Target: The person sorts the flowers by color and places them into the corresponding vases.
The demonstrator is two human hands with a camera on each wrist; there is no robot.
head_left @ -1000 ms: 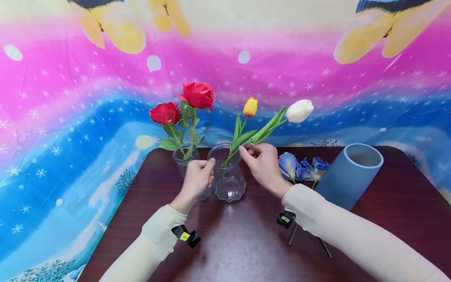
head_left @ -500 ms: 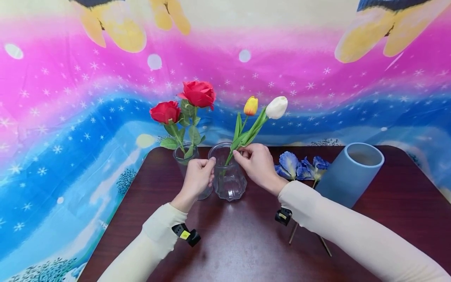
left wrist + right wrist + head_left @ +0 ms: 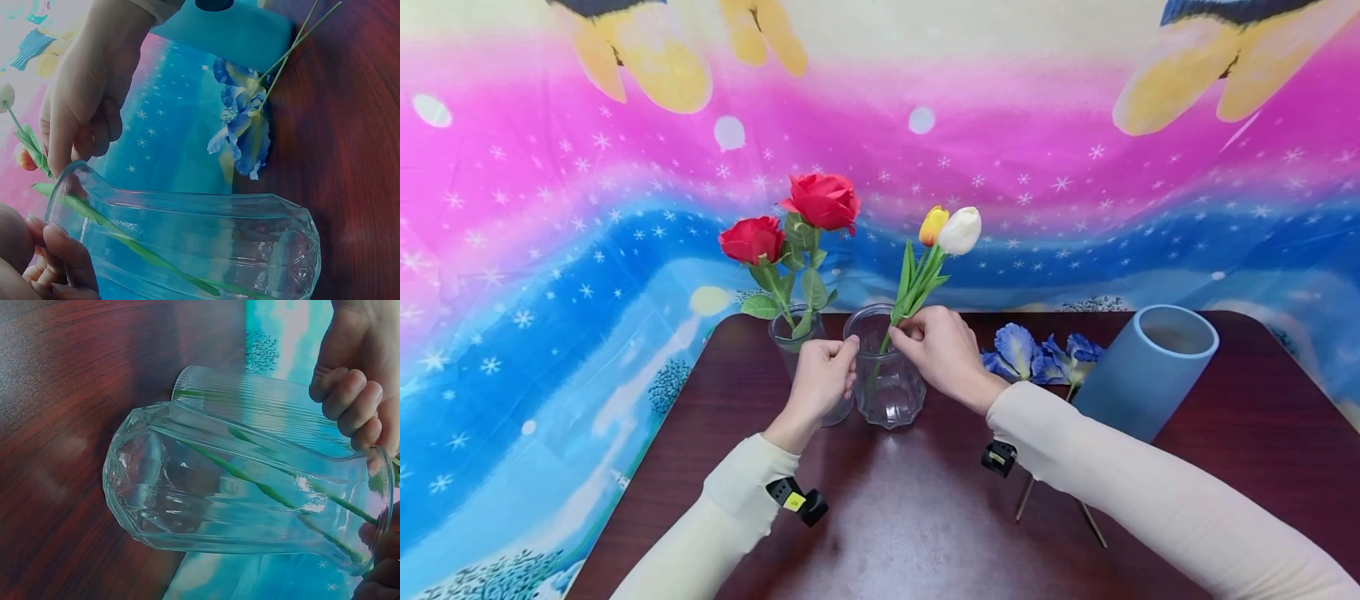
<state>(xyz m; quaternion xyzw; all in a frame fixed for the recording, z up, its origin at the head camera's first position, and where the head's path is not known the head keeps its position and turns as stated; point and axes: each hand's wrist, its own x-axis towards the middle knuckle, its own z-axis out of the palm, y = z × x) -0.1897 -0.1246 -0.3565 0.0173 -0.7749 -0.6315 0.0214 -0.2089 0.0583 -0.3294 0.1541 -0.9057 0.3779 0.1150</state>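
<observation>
A clear glass vase [image 3: 891, 392] with a faceted base stands mid-table. My left hand [image 3: 822, 375] pinches its rim on the left side, as the right wrist view also shows. At the opposite side of the mouth, my right hand [image 3: 947, 354] pinches the stem of a white tulip [image 3: 960, 231]. A yellow-orange tulip [image 3: 932, 226] leans in the same vase, partly behind the white bloom. Two green stems [image 3: 269, 492] run down inside the glass in the right wrist view. The fingertips of my right hand are partly hidden there behind the rim.
Left of the faceted vase, a ribbed glass vase [image 3: 250, 403] holds two red roses [image 3: 822, 201]. On the right, blue flowers [image 3: 1017, 352] lie on the dark wooden table [image 3: 895, 533] beside a tall blue vase [image 3: 1138, 383]. A printed cloth [image 3: 925, 158] hangs behind.
My right hand has moved left and slightly down with the white tulip, which swings upright and leftward against the yellow one. The left hand stays on the rim.
</observation>
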